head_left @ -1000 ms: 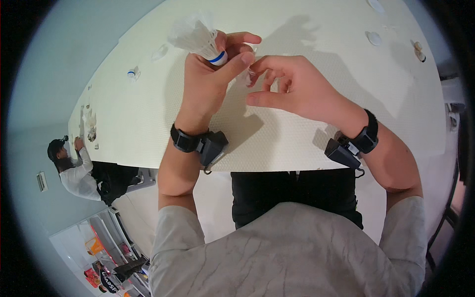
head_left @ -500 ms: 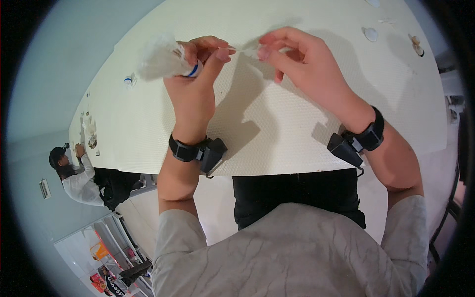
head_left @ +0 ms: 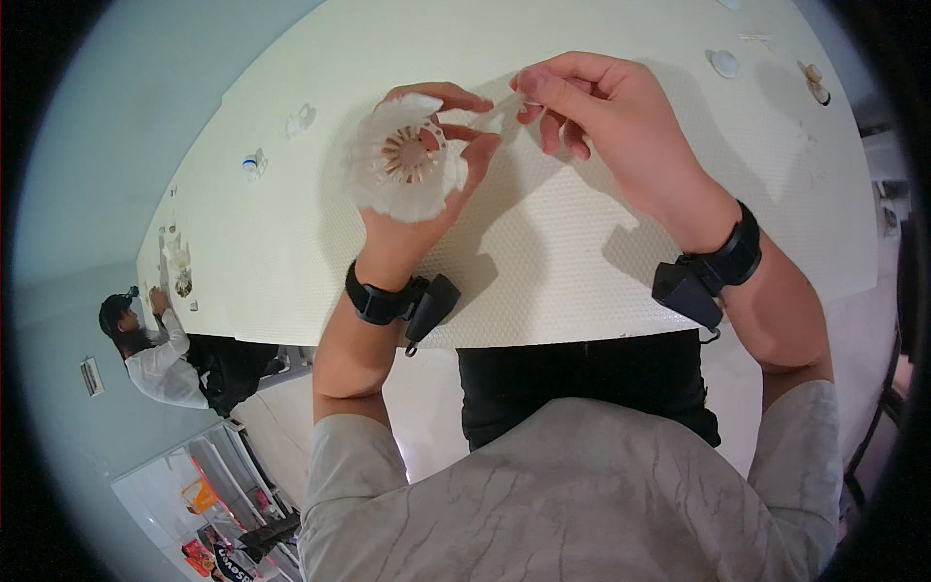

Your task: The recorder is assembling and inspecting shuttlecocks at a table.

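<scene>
My left hand (head_left: 417, 228) holds a white feather shuttlecock (head_left: 412, 199), its flared open end turned up so that the ring of quills inside shows. The thumb and forefinger of that hand stand apart beside the skirt. To its right, my right hand (head_left: 606, 107) is raised above the table with thumb and forefinger pinched together. A thin pale sliver shows at those fingertips, too small to name. The two hands do not touch.
Both hands are over a white textured table (head_left: 553, 281). At left lie a small blue-banded white piece (head_left: 251, 165) and a pale translucent scrap (head_left: 299, 120). A white rounded piece (head_left: 723, 64) and a brownish object (head_left: 817, 85) lie far right. Another person (head_left: 160, 354) sits at far left.
My left hand has turned the shuttlecock from sideways to open end up and shifted right, its thumb and forefinger parting. My right hand has drawn slightly away, still pinching.
</scene>
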Motion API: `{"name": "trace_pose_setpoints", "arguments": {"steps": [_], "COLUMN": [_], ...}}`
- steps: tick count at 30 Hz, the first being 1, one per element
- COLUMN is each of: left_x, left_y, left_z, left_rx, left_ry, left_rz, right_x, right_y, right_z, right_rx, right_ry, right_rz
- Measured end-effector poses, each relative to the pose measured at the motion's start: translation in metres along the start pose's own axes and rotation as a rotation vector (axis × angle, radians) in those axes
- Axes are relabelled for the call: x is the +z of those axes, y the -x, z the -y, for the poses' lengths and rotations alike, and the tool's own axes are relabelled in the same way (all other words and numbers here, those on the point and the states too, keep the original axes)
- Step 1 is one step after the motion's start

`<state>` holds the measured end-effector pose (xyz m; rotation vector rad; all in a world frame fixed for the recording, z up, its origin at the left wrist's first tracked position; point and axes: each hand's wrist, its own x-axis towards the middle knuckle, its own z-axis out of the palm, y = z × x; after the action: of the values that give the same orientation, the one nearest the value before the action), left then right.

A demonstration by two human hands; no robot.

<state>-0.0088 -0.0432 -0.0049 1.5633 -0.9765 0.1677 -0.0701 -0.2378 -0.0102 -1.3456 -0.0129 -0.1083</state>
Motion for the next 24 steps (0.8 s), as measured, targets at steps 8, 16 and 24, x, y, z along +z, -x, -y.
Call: {"name": "trace_pose_setpoints", "arguments": {"steps": [8, 16, 24], "left_x": [0.004, -0.003, -0.008], "left_y": [0.001, 0.001, 0.01], "left_z": [-0.003, 0.004, 0.014], "left_rx": [-0.201, -0.19, -0.134], "left_ry": [0.113, 0.048, -0.164], "left_rz": [-0.072, 0.002, 0.142], "right_x": [0.002, -0.004, -0.003], "right_y": [0.0, -0.002, 0.006], "right_z": [0.0, 0.0, 0.013], "right_rx": [-0.257, -0.138, -0.327], "right_ry": [0.263, 0.18, 0.247], "right_rz": [-0.037, -0.071, -0.144]}}
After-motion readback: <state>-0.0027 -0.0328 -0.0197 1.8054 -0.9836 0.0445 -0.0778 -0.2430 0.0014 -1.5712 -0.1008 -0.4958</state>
